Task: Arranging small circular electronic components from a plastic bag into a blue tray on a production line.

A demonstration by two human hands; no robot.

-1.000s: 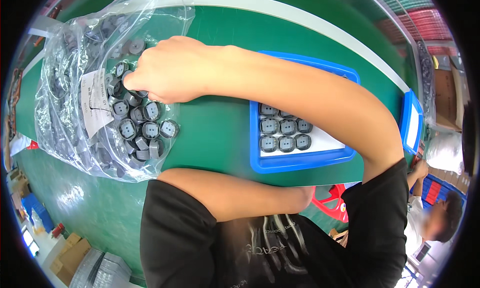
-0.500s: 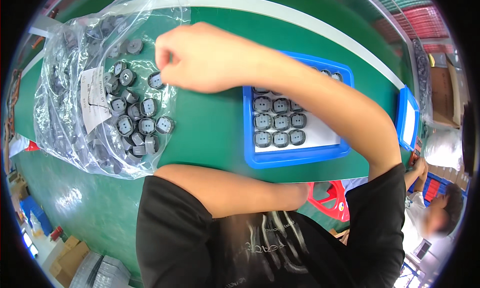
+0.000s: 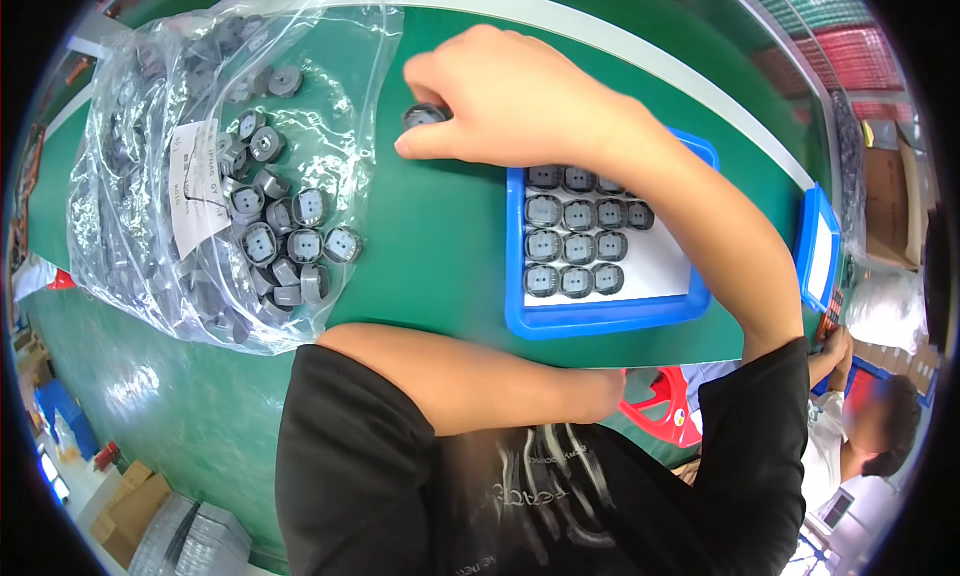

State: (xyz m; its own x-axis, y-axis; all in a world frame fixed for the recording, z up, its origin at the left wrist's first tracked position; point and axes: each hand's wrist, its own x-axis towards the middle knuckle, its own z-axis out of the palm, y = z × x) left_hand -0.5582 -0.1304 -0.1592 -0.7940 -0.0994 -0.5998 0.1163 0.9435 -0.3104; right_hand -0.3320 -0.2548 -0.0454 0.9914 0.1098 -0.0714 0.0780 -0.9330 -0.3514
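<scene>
Between the thumb and fingers of my right hand (image 3: 510, 96) is a round dark-grey part with a lighter face (image 3: 424, 116), held above the green table. My right arm reaches across the blue tray (image 3: 516, 266). Rows of similar grey round parts (image 3: 578, 247) stand in the tray on a white sheet; my forearm hides some of them. To the left lies a clear plastic bag (image 3: 130, 246) with many loose grey parts (image 3: 305, 246) at its open mouth. My left forearm lies along the near table edge, and the fingers of my left hand (image 3: 598, 394) are hidden.
A white paper label (image 3: 193, 191) is on the bag. At the right edge of the green table (image 3: 430, 276) stands another blue tray (image 3: 818, 246). A red stool (image 3: 665, 406) is below the near edge. Another person (image 3: 870, 426) sits at the far right.
My right hand has moved right from beside the bag's parts toward the tray, now with a grey round part in its fingers. My left arm has barely moved.
</scene>
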